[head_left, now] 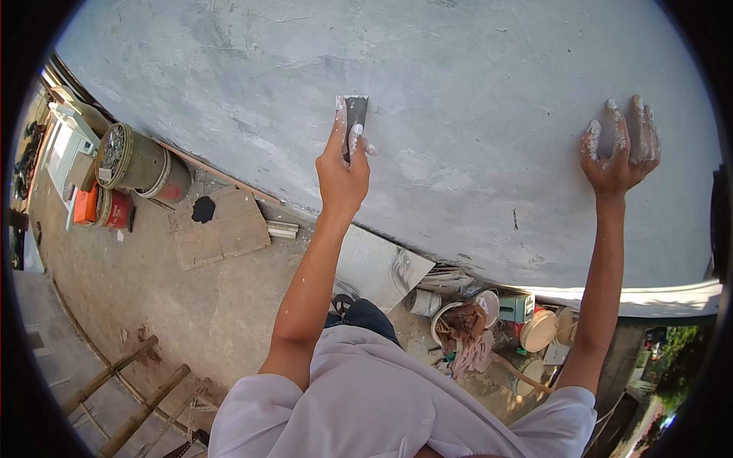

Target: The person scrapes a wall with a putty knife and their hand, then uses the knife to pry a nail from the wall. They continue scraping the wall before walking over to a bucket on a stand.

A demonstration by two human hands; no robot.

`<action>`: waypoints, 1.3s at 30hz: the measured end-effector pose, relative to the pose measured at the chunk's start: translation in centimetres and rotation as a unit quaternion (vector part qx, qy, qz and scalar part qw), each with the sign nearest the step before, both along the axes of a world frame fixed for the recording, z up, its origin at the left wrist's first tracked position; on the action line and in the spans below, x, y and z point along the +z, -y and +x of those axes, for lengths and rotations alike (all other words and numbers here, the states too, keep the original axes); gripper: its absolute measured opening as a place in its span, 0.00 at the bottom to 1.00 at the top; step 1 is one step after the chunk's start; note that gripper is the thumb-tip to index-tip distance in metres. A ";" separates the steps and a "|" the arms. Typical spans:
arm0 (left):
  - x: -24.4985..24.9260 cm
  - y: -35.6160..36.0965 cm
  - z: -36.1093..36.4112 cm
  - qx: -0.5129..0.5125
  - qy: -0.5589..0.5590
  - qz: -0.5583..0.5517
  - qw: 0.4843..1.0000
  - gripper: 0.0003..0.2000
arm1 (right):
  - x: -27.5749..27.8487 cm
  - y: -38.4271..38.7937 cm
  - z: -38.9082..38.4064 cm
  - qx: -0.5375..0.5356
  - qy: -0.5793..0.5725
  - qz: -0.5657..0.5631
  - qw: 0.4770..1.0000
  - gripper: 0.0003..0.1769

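Note:
A grey plastered wall (458, 114) with smears and trowel marks fills the upper view. My left hand (343, 168) is closed around a putty knife (356, 111), its broad edge up against the wall. White paste coats the fingers, and the knife's handle is mostly hidden in the grip. Off to the right, my right hand (622, 156) is open, fingers spread and pointing up at the wall. Its fingertips are also white with paste, and I see no tool in it.
Buckets (136, 156) stand by the wall at left, near a flattened cardboard sheet (221, 233). Below the wall are a pale board (374, 263), a bucket with brown cloth (462, 324) and a green box (516, 308). Bamboo poles (145, 408) lie at lower left.

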State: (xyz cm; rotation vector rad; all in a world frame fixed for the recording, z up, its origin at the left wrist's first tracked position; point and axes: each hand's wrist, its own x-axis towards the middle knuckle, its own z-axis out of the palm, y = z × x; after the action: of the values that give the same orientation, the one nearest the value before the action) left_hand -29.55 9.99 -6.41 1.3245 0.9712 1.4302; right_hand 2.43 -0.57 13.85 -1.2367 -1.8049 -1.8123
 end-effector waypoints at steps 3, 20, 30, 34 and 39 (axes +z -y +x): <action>-0.9 1.5 0.7 -0.080 0.075 -0.059 0.992 0.27 | 0.1 0.0 0.0 0.006 0.006 0.001 1.000 0.27; -7.7 5.9 5.7 -0.209 0.071 -0.168 0.961 0.31 | 0.1 -0.1 -0.2 0.006 0.010 0.005 1.000 0.25; -8.6 4.5 6.7 -0.168 -0.004 -0.021 0.986 0.27 | 0.3 -0.3 -0.2 0.015 0.015 0.002 1.000 0.26; -10.6 3.7 7.2 -0.079 -0.095 0.130 0.984 0.26 | 0.5 -0.2 -0.9 0.006 0.045 -0.001 0.999 0.29; -10.8 3.2 7.1 -0.013 -0.173 0.216 0.961 0.25 | 0.5 0.1 -1.1 -0.012 0.035 -0.007 0.999 0.28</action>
State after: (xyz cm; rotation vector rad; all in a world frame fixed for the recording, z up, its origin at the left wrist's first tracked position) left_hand -22.49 6.77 -17.20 1.9518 0.8822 1.4696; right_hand 1.30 -0.66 14.35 -1.2196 -1.8512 -1.8798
